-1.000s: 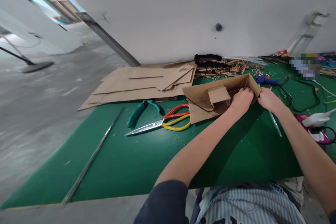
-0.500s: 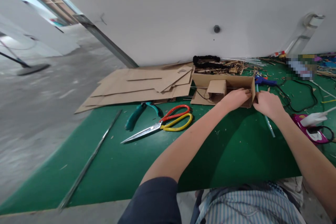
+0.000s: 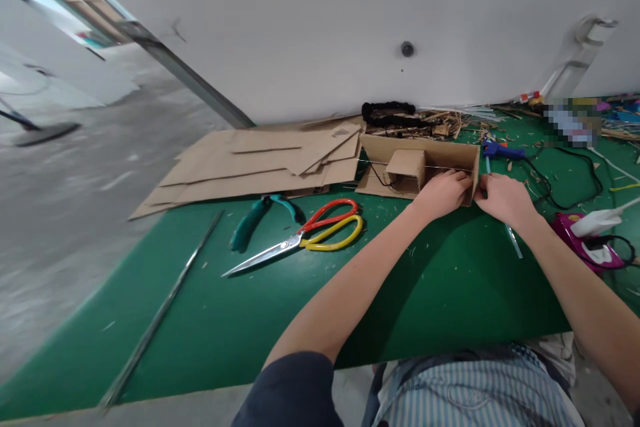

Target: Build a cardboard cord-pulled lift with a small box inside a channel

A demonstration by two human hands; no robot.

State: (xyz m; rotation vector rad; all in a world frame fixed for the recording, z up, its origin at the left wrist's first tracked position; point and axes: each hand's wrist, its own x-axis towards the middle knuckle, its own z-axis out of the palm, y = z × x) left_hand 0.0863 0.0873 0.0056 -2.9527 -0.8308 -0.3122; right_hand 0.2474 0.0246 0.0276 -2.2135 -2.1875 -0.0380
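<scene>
A small open cardboard box [image 3: 445,149] lies on the green table, with a folded cardboard block [image 3: 406,164] inside it. Thin wires run along the box and out past its left end. My left hand [image 3: 444,191] reaches into the right part of the box, its bent fingers against the inner side of the right end wall. On the outer side of that wall, my right hand [image 3: 506,197] is closed with thumb and fingers pinching at the cardboard. Both sets of fingertips are partly hidden. A clear glue stick [image 3: 514,241] shows beneath my right wrist.
Red-and-yellow-handled scissors [image 3: 330,225] and teal pliers [image 3: 250,223] lie left of my arms. Further left is a bundle of thin metal rods [image 3: 163,310]. Flat cardboard sheets [image 3: 225,167] are stacked behind. A blue glue gun [image 3: 503,151] and a pink power socket [image 3: 583,240] are at right.
The whole view has shifted slightly, moving things a little left in the picture. Both hands stay at the right end wall of the box, with the left fingers slightly shifted.
</scene>
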